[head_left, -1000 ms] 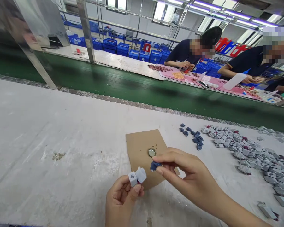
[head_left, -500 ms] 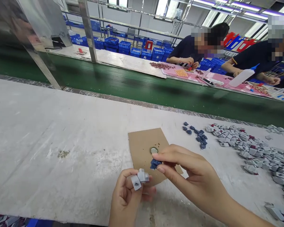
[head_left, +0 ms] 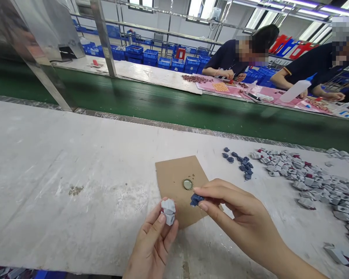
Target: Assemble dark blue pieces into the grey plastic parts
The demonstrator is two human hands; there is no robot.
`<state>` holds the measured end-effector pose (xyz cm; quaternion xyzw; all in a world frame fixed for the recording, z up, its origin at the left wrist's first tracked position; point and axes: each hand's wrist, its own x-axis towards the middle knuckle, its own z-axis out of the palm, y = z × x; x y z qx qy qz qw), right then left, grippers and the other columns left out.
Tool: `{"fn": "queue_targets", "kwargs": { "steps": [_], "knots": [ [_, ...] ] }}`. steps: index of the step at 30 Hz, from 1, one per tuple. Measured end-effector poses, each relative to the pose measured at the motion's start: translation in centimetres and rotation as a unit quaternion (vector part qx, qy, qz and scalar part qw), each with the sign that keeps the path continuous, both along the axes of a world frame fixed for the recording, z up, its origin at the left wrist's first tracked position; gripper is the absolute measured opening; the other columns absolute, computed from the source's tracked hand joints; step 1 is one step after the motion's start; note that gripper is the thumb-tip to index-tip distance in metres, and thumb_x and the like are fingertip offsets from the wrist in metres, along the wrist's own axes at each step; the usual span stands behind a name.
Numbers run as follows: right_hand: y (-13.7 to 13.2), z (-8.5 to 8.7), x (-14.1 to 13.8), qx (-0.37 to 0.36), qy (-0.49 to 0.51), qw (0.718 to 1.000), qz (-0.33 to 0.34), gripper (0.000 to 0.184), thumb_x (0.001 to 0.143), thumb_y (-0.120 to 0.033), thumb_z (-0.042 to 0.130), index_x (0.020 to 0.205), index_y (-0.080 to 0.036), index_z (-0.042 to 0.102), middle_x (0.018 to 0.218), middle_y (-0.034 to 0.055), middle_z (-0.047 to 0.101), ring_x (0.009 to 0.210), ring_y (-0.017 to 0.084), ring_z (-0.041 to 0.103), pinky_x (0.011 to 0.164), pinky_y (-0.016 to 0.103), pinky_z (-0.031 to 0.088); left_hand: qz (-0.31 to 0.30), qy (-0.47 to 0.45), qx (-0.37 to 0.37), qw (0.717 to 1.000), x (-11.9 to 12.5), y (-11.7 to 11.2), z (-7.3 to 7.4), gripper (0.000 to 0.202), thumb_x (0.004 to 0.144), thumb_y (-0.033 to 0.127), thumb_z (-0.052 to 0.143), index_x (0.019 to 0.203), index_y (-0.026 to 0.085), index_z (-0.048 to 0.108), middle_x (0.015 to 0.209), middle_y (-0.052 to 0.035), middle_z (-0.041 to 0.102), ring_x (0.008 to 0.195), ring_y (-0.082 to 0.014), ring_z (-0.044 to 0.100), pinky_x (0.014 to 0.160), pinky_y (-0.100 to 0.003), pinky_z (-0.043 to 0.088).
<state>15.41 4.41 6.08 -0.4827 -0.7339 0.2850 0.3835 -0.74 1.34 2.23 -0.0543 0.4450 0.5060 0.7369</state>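
My left hand (head_left: 152,244) pinches a small light grey plastic part (head_left: 168,211) between thumb and fingers, low at the centre of the head view. My right hand (head_left: 238,219) comes in from the right and pinches a small dark blue part (head_left: 196,200) at its fingertips, a short way right of the grey one. Both are held just above a brown cardboard sheet (head_left: 174,178) on the white table (head_left: 61,166). A metal bottle cap (head_left: 187,184) lies on the cardboard right behind the blue part.
Several loose blue parts (head_left: 240,162) and a wide heap of grey parts (head_left: 311,182) lie to the right. A green conveyor belt (head_left: 177,110) runs behind the table. Beyond it two people work at a pink mat (head_left: 267,99), one holding a white squeeze bottle (head_left: 296,90).
My left hand has turned the grey part over and lowered it slightly; its fingers straightened. My right hand with the blue part shifted a little right and lower.
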Motion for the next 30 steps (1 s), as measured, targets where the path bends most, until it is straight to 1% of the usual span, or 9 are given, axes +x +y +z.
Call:
{"fn": "queue_targets", "kwargs": {
  "steps": [3,6,8,10,12,16,21,25,30],
  "knots": [
    [-0.2,-0.1,-0.1,-0.002,0.016,1.000,-0.003,0.024,0.082,-0.016,0.057,0.100,-0.028,0.065,0.079,0.0032,0.066,0.068,0.016,0.061,0.049,0.025,0.050,0.011,-0.020,0.017,1.000,0.1,-0.3,-0.7,0.020,0.065,0.011,0.075,0.084,0.018,0.073,0.100,-0.0058,0.071,0.097,-0.0188,0.065,0.081,-0.021,0.055],
    [-0.7,-0.4,-0.5,-0.003,0.044,0.999,-0.013,0.021,0.080,-0.015,0.059,0.097,-0.027,0.065,0.078,0.0027,0.065,0.067,0.015,0.060,0.049,0.024,0.050,0.025,-0.027,0.036,0.999,0.3,-0.7,-1.6,0.034,0.054,0.023,0.084,0.085,0.024,0.073,0.099,-0.0018,0.071,0.101,-0.0224,0.062,0.080,-0.030,0.056],
    [-1.2,-0.7,-0.9,0.001,0.068,0.997,-0.032,0.022,0.080,-0.014,0.060,0.096,-0.028,0.064,0.079,0.0024,0.064,0.068,0.014,0.060,0.050,0.024,0.050,0.033,-0.022,0.033,0.999,0.5,-0.8,-1.8,0.039,0.049,0.027,0.087,0.085,0.027,0.073,0.095,0.0010,0.072,0.092,-0.0196,0.064,0.072,-0.026,0.057],
    [-1.7,-1.1,-1.2,0.009,0.089,0.995,-0.053,0.023,0.079,-0.013,0.061,0.096,-0.028,0.063,0.079,0.0017,0.063,0.068,0.014,0.059,0.050,0.023,0.050,0.035,-0.017,0.023,0.999,0.6,-0.7,-1.5,0.036,0.046,0.027,0.088,0.079,0.026,0.074,0.083,0.0020,0.073,0.075,-0.0130,0.066,0.063,-0.017,0.055],
    [-2.2,-1.5,-1.4,0.016,0.097,0.993,-0.063,0.024,0.078,-0.012,0.061,0.096,-0.028,0.063,0.078,0.0015,0.063,0.067,0.014,0.059,0.050,0.023,0.050,0.031,-0.003,0.013,0.999,0.7,-0.5,-1.1,0.034,0.042,0.026,0.089,0.072,0.023,0.074,0.073,0.0023,0.072,0.064,-0.0088,0.065,0.060,-0.013,0.053],
    [-2.4,-1.6,-1.6,0.028,0.085,0.994,-0.054,0.029,0.078,-0.009,0.060,0.099,-0.028,0.062,0.076,0.0011,0.063,0.063,0.013,0.058,0.049,0.024,0.050,0.030,0.061,0.018,0.998,0.8,-0.4,-0.5,0.037,0.033,0.026,0.091,0.064,0.021,0.073,0.066,0.0023,0.072,0.063,-0.0104,0.065,0.058,-0.012,0.052],
    [-2.0,-0.9,-2.0,0.059,0.068,0.996,-0.012,0.036,0.078,-0.003,0.057,0.105,-0.026,0.062,0.076,0.0023,0.064,0.061,0.012,0.057,0.046,0.023,0.049,0.017,0.125,0.090,0.988,1.0,-0.8,-0.6,0.033,0.038,0.030,0.090,0.065,0.021,0.073,0.065,0.0006,0.071,0.062,-0.0108,0.062,0.061,-0.013,0.052],
    [-1.9,-0.7,-2.3,0.075,0.051,0.996,-0.004,0.036,0.077,-0.002,0.057,0.105,-0.024,0.062,0.076,0.0032,0.064,0.063,0.013,0.059,0.046,0.021,0.049,0.003,0.158,0.128,0.979,0.9,-1.0,-0.8,0.030,0.042,0.032,0.088,0.066,0.022,0.073,0.066,0.0002,0.071,0.061,-0.0110,0.063,0.063,-0.014,0.051],
    [-2.1,-0.7,-2.2,0.091,0.033,0.995,0.008,0.033,0.078,-0.001,0.056,0.104,-0.019,0.061,0.076,0.0042,0.063,0.063,0.012,0.059,0.050,0.020,0.051,-0.002,0.187,0.164,0.969,0.7,-1.3,-1.2,0.022,0.051,0.030,0.085,0.069,0.023,0.073,0.073,0.0011,0.072,0.065,-0.0113,0.065,0.064,-0.014,0.051]
  ]
}}
